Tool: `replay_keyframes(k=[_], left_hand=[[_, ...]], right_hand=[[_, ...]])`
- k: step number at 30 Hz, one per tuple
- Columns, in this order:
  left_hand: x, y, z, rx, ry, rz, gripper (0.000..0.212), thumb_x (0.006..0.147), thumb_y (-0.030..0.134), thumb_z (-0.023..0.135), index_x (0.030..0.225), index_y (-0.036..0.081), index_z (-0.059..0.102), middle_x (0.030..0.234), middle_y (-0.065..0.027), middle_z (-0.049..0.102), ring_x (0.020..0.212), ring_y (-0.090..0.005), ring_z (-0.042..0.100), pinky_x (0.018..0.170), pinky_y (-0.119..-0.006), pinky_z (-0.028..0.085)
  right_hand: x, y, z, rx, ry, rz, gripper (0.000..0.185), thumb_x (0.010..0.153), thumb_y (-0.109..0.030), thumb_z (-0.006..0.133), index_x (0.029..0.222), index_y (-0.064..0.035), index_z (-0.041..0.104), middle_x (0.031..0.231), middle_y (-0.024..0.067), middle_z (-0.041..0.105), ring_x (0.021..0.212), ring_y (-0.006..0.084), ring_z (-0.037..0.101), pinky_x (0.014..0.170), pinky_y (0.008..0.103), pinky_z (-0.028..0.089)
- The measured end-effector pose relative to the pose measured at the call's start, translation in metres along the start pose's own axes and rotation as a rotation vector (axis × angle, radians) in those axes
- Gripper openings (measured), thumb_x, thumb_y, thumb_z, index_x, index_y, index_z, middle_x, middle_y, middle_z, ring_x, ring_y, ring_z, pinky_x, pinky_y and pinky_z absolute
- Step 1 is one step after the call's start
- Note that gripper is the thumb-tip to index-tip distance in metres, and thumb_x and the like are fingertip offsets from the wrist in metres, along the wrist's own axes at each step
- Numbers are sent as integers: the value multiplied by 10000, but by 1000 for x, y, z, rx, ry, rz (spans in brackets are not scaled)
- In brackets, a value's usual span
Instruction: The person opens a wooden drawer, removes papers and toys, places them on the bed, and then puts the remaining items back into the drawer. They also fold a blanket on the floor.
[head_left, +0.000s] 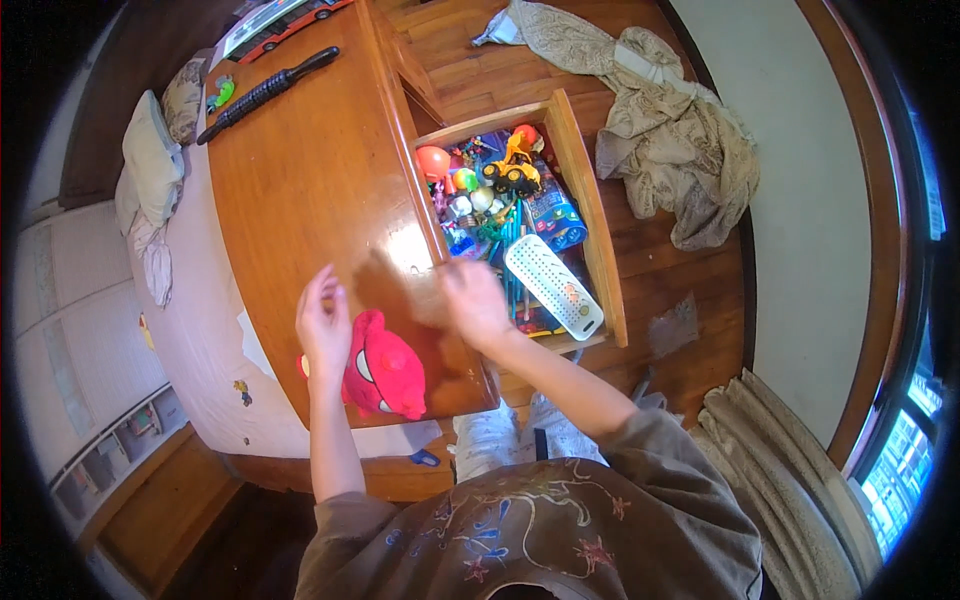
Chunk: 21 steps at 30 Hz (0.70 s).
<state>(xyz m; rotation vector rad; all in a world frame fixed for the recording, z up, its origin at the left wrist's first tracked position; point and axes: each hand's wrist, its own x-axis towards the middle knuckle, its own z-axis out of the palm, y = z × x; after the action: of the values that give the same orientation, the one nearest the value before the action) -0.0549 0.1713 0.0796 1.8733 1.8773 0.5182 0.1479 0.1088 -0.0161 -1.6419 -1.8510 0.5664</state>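
Note:
My left hand (324, 319) is raised over the wooden cabinet top (300, 195), its fingers apart and nothing seen in it. Just right of it a red plush toy (386, 367) lies on the cabinet top. My right hand (474, 298) is blurred at the cabinet's edge beside the pulled-out drawer (592, 225); whether it holds anything is unclear. The drawer contains a white perforated plastic basket (553, 285), a yellow toy construction vehicle (516, 169), an orange ball (433, 163), blue-green pencils (512, 247) and many small toys.
A black ridged massage stick (266, 94), a green toy (223, 91) and a red toy bus (289, 30) are at the cabinet top's far end. Patterned cloth (675, 142) lies on the wooden floor beyond the drawer. A bed with pillows (150, 157) adjoins the cabinet's left side.

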Motion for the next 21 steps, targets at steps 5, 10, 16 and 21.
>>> replay_keyframes(k=[5,10,16,21], left_hand=[[-61,-35,-11,32,110,-41,395,863,86,588,1255,61,549,1303,-149,518,1221,-312,468,1027,-402,362],[-111,-45,-23,96,-19,207,766,728,441,721,1320,34,453,1393,-163,422,1317,-349,355,1099,-476,240],[-130,-58,-13,285,-138,352,1296,486,556,844,1451,85,118,1441,-264,259,1320,-437,294,1088,-573,208],[-142,-93,19,253,43,450,1220,570,629,769,1446,93,108,1404,-272,306,1291,-450,333,1064,-596,202]], right_hand=[[-29,19,-31,38,35,197,518,725,-79,679,1203,-12,490,1263,183,470,1126,365,452,949,457,387],[-58,75,-84,-182,345,346,569,733,-57,653,1265,1,461,1288,189,468,1188,375,417,1002,493,308],[-57,128,-91,184,174,976,602,858,-337,591,1314,12,412,1175,226,576,1075,354,568,931,422,424],[-50,105,-96,-75,88,919,834,761,-424,693,1360,33,333,1250,230,504,1164,362,495,947,436,407]])
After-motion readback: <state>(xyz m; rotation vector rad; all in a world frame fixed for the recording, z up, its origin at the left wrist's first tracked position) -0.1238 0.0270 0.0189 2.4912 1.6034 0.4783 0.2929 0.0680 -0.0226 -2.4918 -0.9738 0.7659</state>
